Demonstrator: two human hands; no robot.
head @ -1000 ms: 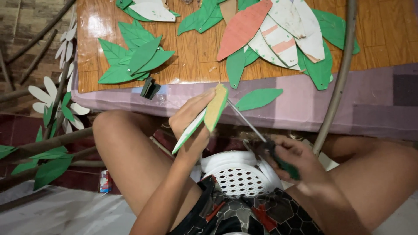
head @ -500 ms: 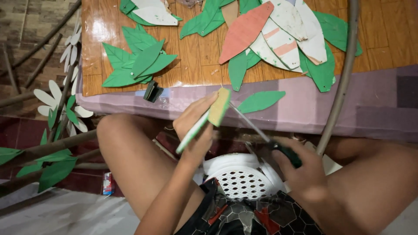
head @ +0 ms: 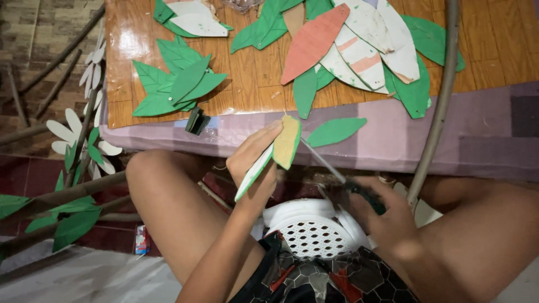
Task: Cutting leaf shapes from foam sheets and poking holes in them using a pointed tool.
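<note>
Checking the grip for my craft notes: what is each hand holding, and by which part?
The left hand pinches a leaf-shaped cutout along its middle and lower edge. The right hand grips the dark handle of a thin-bladed tool, probably a knife, its tip at the cutout.

Table (head: 247,78): varnished wood planks, glossy w/ glare at far left. Cloth (head: 393,140) on near edge: matt mauve fabric. Leaf cutout (head: 275,154) in left hand (head: 255,163): stiff foam or card, can't tell which; yellowish face looks rough, edge green, back white. Tool (head: 337,171) in right hand (head: 387,216): thin metal blade, dull grey, dark handle. Stool (head: 311,230): white plastic, smooth, perforated. Green leaves (head: 177,81): matt, creased veins. Pole (head: 438,106) at right: dull, bare.
</note>
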